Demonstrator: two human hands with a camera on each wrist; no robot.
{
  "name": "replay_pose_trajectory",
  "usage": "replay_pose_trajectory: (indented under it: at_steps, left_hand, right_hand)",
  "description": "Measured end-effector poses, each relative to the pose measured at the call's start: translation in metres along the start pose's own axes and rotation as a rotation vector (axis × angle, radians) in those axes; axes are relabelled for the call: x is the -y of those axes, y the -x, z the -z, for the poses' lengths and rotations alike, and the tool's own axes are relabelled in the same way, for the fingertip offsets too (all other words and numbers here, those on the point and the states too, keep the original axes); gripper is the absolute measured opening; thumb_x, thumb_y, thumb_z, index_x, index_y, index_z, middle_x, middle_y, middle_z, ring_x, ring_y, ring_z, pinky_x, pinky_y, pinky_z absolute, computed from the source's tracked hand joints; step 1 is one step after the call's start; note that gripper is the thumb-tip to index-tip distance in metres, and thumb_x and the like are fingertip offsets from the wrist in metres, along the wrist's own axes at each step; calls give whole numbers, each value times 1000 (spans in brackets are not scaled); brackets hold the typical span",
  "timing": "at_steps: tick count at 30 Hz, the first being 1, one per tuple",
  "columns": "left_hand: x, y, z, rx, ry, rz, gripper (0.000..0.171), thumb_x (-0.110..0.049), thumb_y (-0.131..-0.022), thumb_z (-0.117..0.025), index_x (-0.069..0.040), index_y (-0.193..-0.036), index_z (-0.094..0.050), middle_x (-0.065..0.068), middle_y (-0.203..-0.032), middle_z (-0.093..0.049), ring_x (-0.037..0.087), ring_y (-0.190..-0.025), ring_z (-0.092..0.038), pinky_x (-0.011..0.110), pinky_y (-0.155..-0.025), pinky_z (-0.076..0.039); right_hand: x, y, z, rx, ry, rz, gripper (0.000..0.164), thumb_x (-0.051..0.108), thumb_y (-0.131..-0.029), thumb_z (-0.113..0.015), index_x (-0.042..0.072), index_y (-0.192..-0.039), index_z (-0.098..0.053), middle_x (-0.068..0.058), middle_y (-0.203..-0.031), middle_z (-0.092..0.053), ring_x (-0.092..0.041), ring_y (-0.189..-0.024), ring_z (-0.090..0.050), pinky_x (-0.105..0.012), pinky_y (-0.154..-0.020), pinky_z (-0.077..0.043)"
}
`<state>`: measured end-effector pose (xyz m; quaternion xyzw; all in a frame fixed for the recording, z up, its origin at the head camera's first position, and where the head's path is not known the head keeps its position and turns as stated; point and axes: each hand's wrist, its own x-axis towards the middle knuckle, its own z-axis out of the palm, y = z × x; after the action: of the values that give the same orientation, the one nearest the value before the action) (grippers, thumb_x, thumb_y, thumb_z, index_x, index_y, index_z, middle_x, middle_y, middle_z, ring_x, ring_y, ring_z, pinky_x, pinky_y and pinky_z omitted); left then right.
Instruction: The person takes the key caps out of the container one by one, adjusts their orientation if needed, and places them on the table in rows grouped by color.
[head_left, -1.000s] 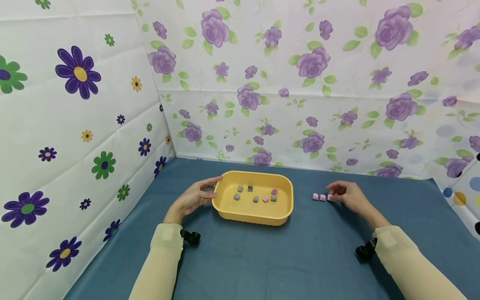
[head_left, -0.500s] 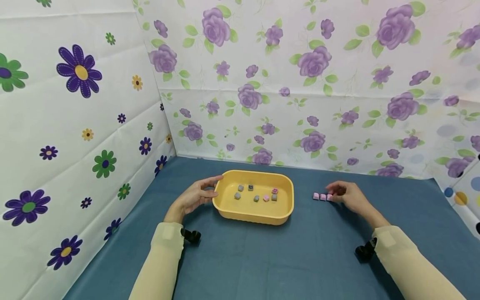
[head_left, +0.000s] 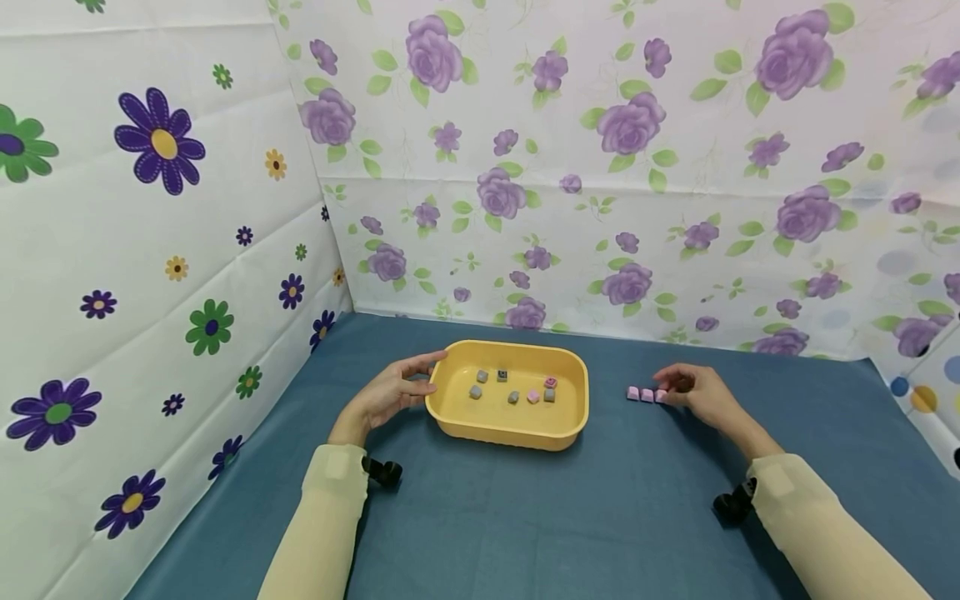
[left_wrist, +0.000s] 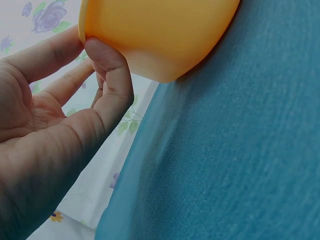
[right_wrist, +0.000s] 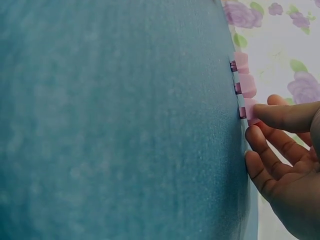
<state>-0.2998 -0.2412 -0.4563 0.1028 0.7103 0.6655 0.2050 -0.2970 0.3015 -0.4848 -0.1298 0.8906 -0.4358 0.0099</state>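
Observation:
On the left, my left hand (head_left: 384, 396) pinches the left rim of a yellow plastic basin (head_left: 510, 435) between thumb and fingers; the left wrist view shows the thumb (left_wrist: 104, 52) against its outer wall. Several small grey and pink keycaps (head_left: 533, 397) lie scattered inside it. To the right of the basin, three pink keycaps (head_left: 647, 395) stand in a short row on the cloth. My right hand (head_left: 693, 393) holds the rightmost keycap (right_wrist: 251, 111) between thumb and fingers, close against the middle one (right_wrist: 247, 85). Its other fingers are bent near the cloth.
A blue-grey cloth (head_left: 525, 517) covers the table. Behind it hangs a white curtain with purple roses (head_left: 502, 193), and a daisy-print curtain (head_left: 67, 333) hangs along the left. Black wrist cameras (head_left: 384, 474) sit below both hands.
My right hand has nudged the rightmost pink keycap slightly left, closing the small gap to the middle one. The left hand and basin have stayed in place.

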Motion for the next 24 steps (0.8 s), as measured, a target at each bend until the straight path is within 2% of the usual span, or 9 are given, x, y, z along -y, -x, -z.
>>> replay_pose_trajectory:
  at_steps: [8, 15, 20, 24]
  left_hand:
    - [-1, 0, 1, -3, 3, 8, 66, -3, -101, -64, -15, -162, -41, 24, -141, -44, 32, -120, -59, 35, -91, -58]
    - [-1, 0, 0, -7, 0, 11, 66, -3, -101, -65, -16, -162, -41, 24, -141, -44, 31, -118, -60, 34, -89, -58]
    - [0, -1, 0, -9, -1, 12, 65, -3, -101, -64, -16, -161, -42, 23, -140, -44, 31, -117, -59, 34, -88, -58]
    - [0, -1, 0, -10, 0, 12, 65, -3, -101, -65, -15, -161, -42, 23, -140, -44, 30, -117, -60, 34, -88, -58]
  right_hand:
    - [3, 1, 3, -3, -17, 2, 31, 3, -97, -71, -7, -126, -67, -22, -110, -68, -24, -93, -66, -37, -75, -58]
    - [14, 0, 8, -31, -58, -19, 32, 10, -104, -65, -5, -132, -65, -25, -120, -66, -25, -99, -66, -45, -81, -58]
    - [25, -2, 8, -51, -73, 1, 33, 13, -105, -65, -4, -133, -65, -27, -124, -66, -18, -101, -67, -39, -84, -57]
    - [34, -4, 6, -50, -92, 14, 33, 11, -105, -64, -6, -132, -64, -30, -124, -64, -25, -104, -68, -31, -84, -57]
